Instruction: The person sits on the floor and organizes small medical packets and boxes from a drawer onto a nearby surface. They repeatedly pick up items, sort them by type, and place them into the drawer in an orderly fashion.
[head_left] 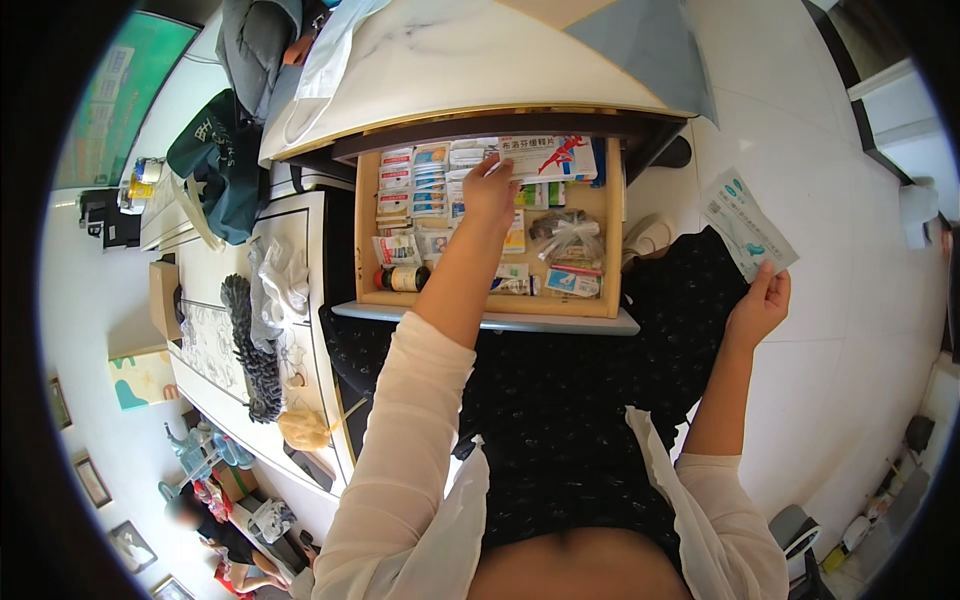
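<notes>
An open wooden drawer (612, 270) in front of me is full of small medicine boxes and packets. Over its far part, my left hand (490, 190) has its fingers closed on the left end of a white medicine box (548, 160) with a red figure printed on it. Out to the right, above the floor, my right hand (762, 303) pinches the lower edge of a flat, pale green-and-white packet (745, 222). Inside the drawer lie rows of small boxes (430, 180), a tied clear plastic bag (568, 238) and a dark bottle (402, 278) near the front left corner.
Above the drawer is a marble-patterned tabletop (440, 60) with a face mask (335, 50) at its left. A low cabinet (315, 400) on the left bears plastic bags and a dark furry item (258, 350). A dark green bag (218, 165) stands beyond. Another person (225, 535) is at lower left.
</notes>
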